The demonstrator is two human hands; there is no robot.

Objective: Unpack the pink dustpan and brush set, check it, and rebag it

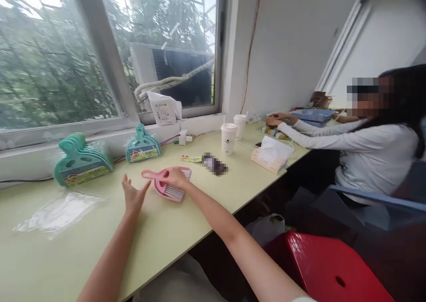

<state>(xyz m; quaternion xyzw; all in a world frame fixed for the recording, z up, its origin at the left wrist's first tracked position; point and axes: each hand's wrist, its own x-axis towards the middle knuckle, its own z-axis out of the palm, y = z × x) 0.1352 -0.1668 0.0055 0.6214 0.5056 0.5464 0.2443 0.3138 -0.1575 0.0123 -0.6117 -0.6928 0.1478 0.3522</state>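
So we've got our right hand (175,178) closed over the pink dustpan-and-brush set (168,184) lying on the desk (173,235), while our left hand (133,198) hovers open just beside its handle, holding nothing. Teal sets (83,162) sit by the window.

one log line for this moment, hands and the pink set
right hand: resting on pink dustpan set | left hand: open, near its handle, not touching | table: set lies flat
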